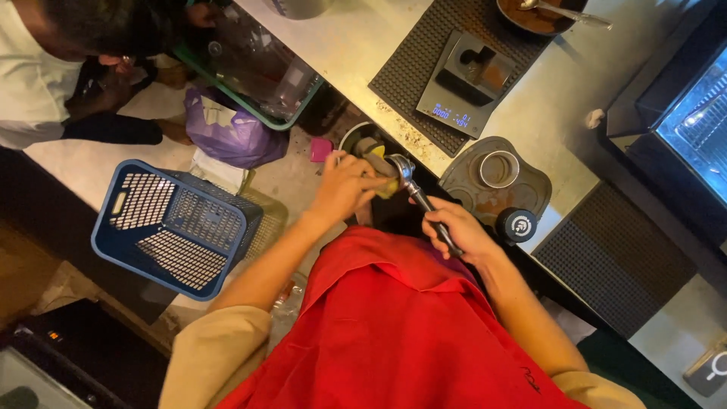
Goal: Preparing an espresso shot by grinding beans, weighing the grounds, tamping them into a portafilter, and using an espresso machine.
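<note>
My right hand [454,227] gripped the portafilter [401,167] handle, steadying it; my left hand [344,185] pressed a cloth [379,178] into its basket.

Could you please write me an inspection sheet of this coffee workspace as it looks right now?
Surface: pale counter, coffee grounds scattered near its edge.
Job's things: portafilter and yellowish cloth over a round bin.
Clutter: scale on a dark mat, tamper, tamping mat, bowl with spoon.
Grip: left hand on the cloth; right hand around the portafilter handle.
Cables: nothing seen.
Surroundings: blue basket, purple bag, another person.
</note>
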